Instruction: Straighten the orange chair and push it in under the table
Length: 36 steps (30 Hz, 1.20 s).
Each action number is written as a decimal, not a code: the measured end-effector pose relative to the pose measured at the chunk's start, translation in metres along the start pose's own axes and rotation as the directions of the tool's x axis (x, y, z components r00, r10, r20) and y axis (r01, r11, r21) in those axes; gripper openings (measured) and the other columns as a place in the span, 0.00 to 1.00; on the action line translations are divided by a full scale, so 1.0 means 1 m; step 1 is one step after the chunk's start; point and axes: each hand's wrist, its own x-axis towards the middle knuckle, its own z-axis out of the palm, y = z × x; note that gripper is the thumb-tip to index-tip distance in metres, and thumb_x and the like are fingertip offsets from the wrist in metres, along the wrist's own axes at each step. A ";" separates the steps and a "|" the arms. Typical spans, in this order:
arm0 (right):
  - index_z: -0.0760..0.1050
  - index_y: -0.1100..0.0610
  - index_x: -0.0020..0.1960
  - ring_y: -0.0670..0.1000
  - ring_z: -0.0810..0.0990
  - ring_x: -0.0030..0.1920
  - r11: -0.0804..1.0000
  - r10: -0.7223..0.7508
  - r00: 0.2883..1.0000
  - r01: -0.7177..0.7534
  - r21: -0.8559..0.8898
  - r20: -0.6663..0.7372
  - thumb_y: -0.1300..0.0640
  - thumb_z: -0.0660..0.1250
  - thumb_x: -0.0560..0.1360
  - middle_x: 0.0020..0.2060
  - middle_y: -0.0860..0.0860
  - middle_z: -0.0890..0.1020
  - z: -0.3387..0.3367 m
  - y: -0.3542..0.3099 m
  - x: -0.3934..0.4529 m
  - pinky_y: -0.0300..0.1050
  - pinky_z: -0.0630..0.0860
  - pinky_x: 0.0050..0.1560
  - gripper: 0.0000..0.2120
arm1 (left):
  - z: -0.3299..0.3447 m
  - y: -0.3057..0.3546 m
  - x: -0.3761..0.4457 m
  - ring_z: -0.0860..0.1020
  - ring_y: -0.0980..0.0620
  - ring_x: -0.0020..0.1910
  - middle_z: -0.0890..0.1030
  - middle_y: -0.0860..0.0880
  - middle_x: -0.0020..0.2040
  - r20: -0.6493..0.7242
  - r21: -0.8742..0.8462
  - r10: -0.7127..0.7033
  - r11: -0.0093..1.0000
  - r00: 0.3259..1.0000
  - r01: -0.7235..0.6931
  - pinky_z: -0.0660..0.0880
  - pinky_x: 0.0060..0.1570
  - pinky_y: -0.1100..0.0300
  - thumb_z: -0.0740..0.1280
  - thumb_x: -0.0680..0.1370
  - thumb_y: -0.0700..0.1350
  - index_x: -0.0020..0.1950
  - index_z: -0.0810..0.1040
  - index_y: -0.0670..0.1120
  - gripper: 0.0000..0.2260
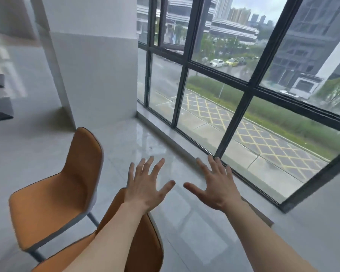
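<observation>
A: Hands?
B: Left hand (145, 185) and right hand (216, 185) outstretched, fingers splayed, each grip released, holding nothing.
A: Chairs?
B: Near chair (143, 242) under left forearm; second chair (53, 195) on floor (194, 232), left.

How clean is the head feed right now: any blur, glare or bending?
Head view: daylit from the window; frame bars bow from wide-angle distortion; far left edge smeared; pale reflections on the glossy floor; both hands and the orange chair fairly sharp.
</observation>
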 end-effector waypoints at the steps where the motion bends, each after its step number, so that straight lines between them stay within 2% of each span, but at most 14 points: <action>1: 0.43 0.41 0.83 0.55 0.38 0.82 0.999 -0.051 0.999 0.051 -0.001 0.003 0.16 0.43 0.67 0.84 0.51 0.43 0.003 -0.001 0.031 0.61 0.38 0.80 0.51 | 0.001 -0.011 0.017 0.40 0.48 0.82 0.45 0.52 0.84 -0.019 0.003 -0.050 0.999 0.999 0.050 0.32 0.77 0.43 0.44 0.76 0.76 0.81 0.41 0.64 0.36; 5: 0.42 0.41 0.83 0.55 0.37 0.82 0.955 -0.296 0.953 0.296 0.001 0.059 0.16 0.44 0.68 0.84 0.52 0.42 0.030 -0.027 0.151 0.62 0.38 0.80 0.50 | 0.012 -0.061 0.065 0.42 0.47 0.82 0.46 0.51 0.84 -0.089 0.025 -0.298 0.953 0.950 0.301 0.34 0.78 0.43 0.43 0.76 0.76 0.82 0.43 0.63 0.37; 8: 0.42 0.41 0.83 0.55 0.37 0.82 0.868 -0.496 0.861 0.494 0.046 0.111 0.17 0.45 0.69 0.84 0.52 0.42 0.059 -0.060 0.232 0.62 0.37 0.80 0.50 | 0.023 -0.090 0.085 0.43 0.47 0.82 0.47 0.51 0.84 -0.154 0.048 -0.508 0.853 0.848 0.520 0.35 0.78 0.43 0.43 0.75 0.76 0.82 0.44 0.63 0.37; 11: 0.42 0.40 0.82 0.56 0.38 0.82 0.699 -0.712 0.677 0.710 0.092 0.188 0.17 0.46 0.70 0.84 0.52 0.42 0.084 -0.101 0.286 0.62 0.38 0.80 0.49 | 0.029 -0.101 0.077 0.43 0.48 0.82 0.46 0.52 0.84 -0.216 -0.029 -0.713 0.688 0.667 0.725 0.34 0.78 0.44 0.45 0.76 0.76 0.82 0.45 0.63 0.37; 13: 0.41 0.40 0.82 0.56 0.37 0.82 0.578 -0.807 0.542 0.806 0.127 0.234 0.17 0.45 0.70 0.84 0.52 0.42 0.098 -0.123 0.299 0.61 0.38 0.80 0.48 | 0.033 -0.095 0.056 0.43 0.47 0.82 0.46 0.52 0.84 -0.230 -0.048 -0.799 0.580 0.556 0.813 0.36 0.78 0.43 0.45 0.77 0.76 0.82 0.45 0.63 0.36; 16: 0.40 0.39 0.82 0.56 0.37 0.82 0.378 -0.908 0.321 0.904 0.198 0.269 0.16 0.44 0.69 0.84 0.52 0.42 0.115 -0.150 0.295 0.62 0.38 0.80 0.49 | 0.041 -0.072 0.018 0.49 0.45 0.82 0.51 0.50 0.84 -0.297 -0.033 -0.888 0.376 0.350 0.926 0.41 0.79 0.40 0.42 0.76 0.76 0.82 0.47 0.63 0.37; 20: 0.40 0.41 0.82 0.56 0.35 0.82 0.144 -0.944 0.052 0.953 0.268 0.325 0.15 0.40 0.66 0.83 0.51 0.40 0.128 -0.176 0.265 0.63 0.39 0.80 0.51 | 0.057 -0.029 -0.022 0.55 0.43 0.81 0.57 0.47 0.83 -0.355 -0.104 -0.930 0.141 0.096 0.985 0.45 0.79 0.38 0.46 0.78 0.75 0.82 0.53 0.60 0.36; 24: 0.40 0.40 0.82 0.57 0.34 0.81 -0.040 -0.924 -0.140 0.961 0.275 0.355 0.17 0.42 0.70 0.83 0.51 0.39 0.133 -0.183 0.225 0.64 0.37 0.80 0.48 | 0.087 0.012 -0.044 0.55 0.43 0.81 0.56 0.48 0.83 -0.322 -0.167 -0.944 -0.022 -0.076 0.986 0.44 0.79 0.39 0.42 0.77 0.76 0.82 0.51 0.60 0.37; 26: 0.39 0.40 0.82 0.57 0.34 0.81 -0.100 -0.916 -0.196 0.957 0.272 0.351 0.18 0.45 0.71 0.83 0.51 0.39 0.141 -0.180 0.212 0.64 0.36 0.79 0.47 | 0.101 0.027 -0.048 0.56 0.43 0.81 0.56 0.48 0.83 -0.323 -0.209 -0.937 -0.067 -0.133 0.976 0.45 0.79 0.38 0.41 0.76 0.77 0.82 0.51 0.60 0.38; 31: 0.40 0.40 0.82 0.56 0.34 0.81 -0.203 -0.889 -0.286 0.947 0.250 0.358 0.16 0.43 0.69 0.84 0.50 0.41 0.173 -0.158 0.199 0.63 0.34 0.79 0.49 | 0.139 0.064 -0.048 0.59 0.43 0.79 0.59 0.49 0.82 -0.335 -0.272 -0.909 -0.159 -0.248 0.949 0.51 0.78 0.39 0.42 0.76 0.77 0.82 0.54 0.61 0.38; 36: 0.41 0.40 0.82 0.57 0.37 0.82 -0.310 -0.829 -0.407 0.905 0.290 0.384 0.15 0.40 0.67 0.84 0.52 0.43 0.197 -0.135 0.209 0.63 0.39 0.80 0.51 | 0.177 0.084 -0.033 0.57 0.46 0.80 0.59 0.50 0.82 -0.320 -0.311 -0.872 -0.271 -0.369 0.911 0.48 0.79 0.42 0.46 0.77 0.76 0.81 0.54 0.61 0.35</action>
